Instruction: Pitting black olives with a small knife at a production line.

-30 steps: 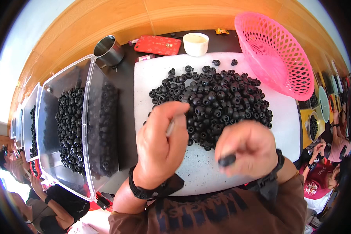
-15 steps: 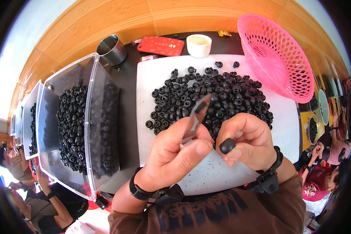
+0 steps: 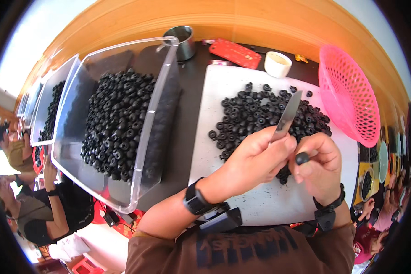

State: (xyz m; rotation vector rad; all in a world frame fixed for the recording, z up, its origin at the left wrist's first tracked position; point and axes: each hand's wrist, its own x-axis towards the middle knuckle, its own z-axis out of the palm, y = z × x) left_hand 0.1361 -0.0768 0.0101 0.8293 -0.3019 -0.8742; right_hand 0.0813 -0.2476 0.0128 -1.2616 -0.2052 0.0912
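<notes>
My left hand [image 3: 260,155] is closed round a small knife, whose metal blade [image 3: 288,114] points up and away over the pile. Close beside it, my right hand [image 3: 324,157] pinches a small black rounded rubber-like part [image 3: 302,158] between thumb and fingers. The blade is apart from this part. Beyond both hands, a heap of similar black parts [image 3: 242,112], many with a ring-shaped opening, lies on a white board [image 3: 210,182]. A few strays sit at the far side of the heap. The knife's handle is hidden in my left fist.
A clear plastic bin [image 3: 146,150] of black parts stands left of the board. Behind are a metal cup [image 3: 186,48], a red phone-like case [image 3: 235,53] and a white cup [image 3: 277,68]. A pink basket [image 3: 347,100] leans at the right. Other people work on both sides.
The view has swung left, so the board and heap sit further right. The knife blade now shows its flat side. My right hand still pinches the black part.
</notes>
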